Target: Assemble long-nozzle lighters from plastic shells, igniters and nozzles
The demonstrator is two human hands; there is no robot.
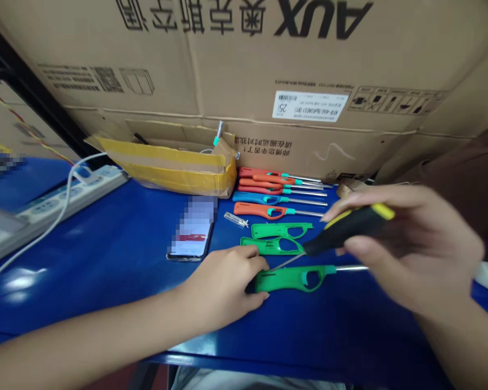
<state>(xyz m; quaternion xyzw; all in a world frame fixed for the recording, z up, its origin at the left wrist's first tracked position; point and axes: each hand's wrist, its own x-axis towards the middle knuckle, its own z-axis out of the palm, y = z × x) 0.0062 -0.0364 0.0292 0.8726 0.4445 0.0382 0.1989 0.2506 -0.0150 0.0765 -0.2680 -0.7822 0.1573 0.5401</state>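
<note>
A green long-necked lighter lies flat on the blue table, its metal tube pointing right. My left hand grips its handle end between fingers and thumb. In my right hand is a black and yellow screwdriver, slanting down to the left. Its thin shaft reaches the lighter's edge beside my left fingers; the exact contact of the tip is hard to make out. Just behind lie two empty green handle shells. A small clear part, perhaps a fuel tank, rests to their left.
Several red, orange and blue lighters lie in a row farther back. A phone is left of them, near a yellow-taped cardboard box. A white power strip with a cable runs along the left. Large cardboard walls off the back.
</note>
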